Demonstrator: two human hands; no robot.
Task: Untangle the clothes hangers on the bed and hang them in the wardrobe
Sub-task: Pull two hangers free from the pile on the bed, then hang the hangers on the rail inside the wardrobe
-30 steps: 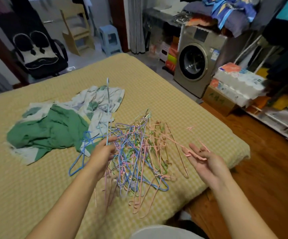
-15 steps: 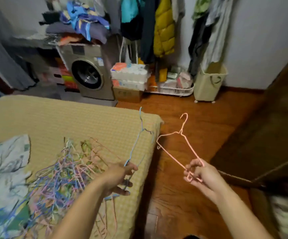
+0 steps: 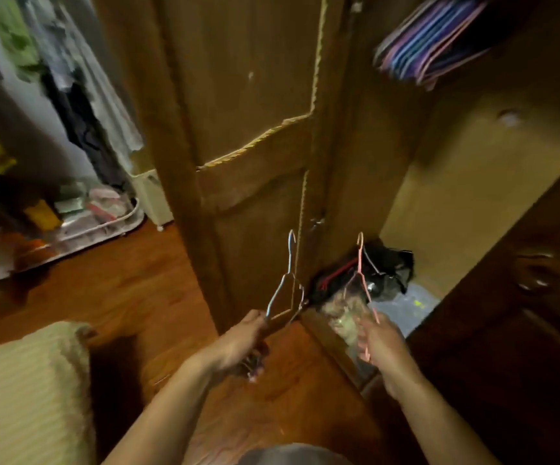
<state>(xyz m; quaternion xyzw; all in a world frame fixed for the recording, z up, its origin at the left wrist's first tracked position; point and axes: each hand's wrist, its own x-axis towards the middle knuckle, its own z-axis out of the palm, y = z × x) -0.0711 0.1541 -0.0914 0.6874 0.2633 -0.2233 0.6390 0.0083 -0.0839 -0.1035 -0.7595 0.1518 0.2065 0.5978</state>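
Gripping a blue hanger (image 3: 287, 285) upright, the left hand (image 3: 238, 344) holds it before the wardrobe door (image 3: 248, 129); the right hand (image 3: 384, 344) pinches a pink hanger (image 3: 360, 280) at the open wardrobe (image 3: 473, 182), where more hangers (image 3: 429, 45) hang above. The bed (image 3: 27, 391) lies behind, lower left.

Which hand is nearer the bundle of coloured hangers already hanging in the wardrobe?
Right. The right hand, gripping a pink wire hanger, is below the hanging bundle of coloured hangers. The left hand, gripping a blue wire hanger, sits farther left by the wooden wardrobe door.
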